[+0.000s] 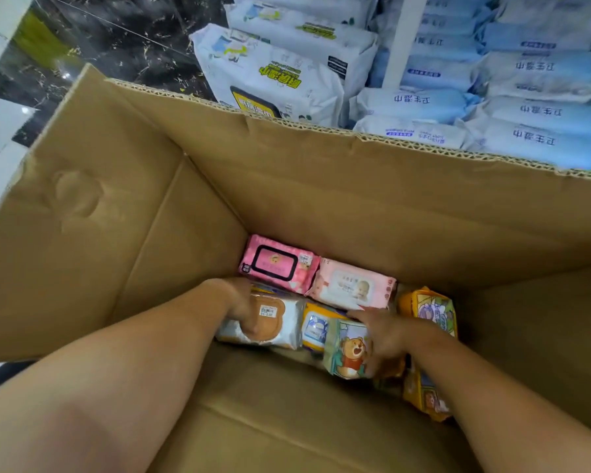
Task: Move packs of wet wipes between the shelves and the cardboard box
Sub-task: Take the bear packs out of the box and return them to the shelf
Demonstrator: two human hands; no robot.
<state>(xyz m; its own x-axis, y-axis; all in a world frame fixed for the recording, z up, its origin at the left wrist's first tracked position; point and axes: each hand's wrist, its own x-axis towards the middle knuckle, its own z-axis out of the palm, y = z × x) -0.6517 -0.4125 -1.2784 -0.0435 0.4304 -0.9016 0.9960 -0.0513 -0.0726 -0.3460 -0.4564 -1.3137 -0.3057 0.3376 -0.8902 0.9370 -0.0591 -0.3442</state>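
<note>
Cardboard box [116,199] filled most of the frame, top open, with a loose layer of wet wipe packs down on its floor at centre frame. At lower centre-left the left hand [241,307] was curled over the white pack with the brown bear-shaped lid [273,331], gripping its near end. Right of that sat a yellow pack [316,327], then the bear-print pack [347,349] with the right hand [386,336] closed round its right side. Orange packs [427,310] were wedged at the far right, and pink packs [278,268] lay just above. My take: lift straight up, one side first, because the soft packs were touching and could drag their neighbours. Blue shelf packs [526,110] sat upper right, beyond the box wall.
</note>
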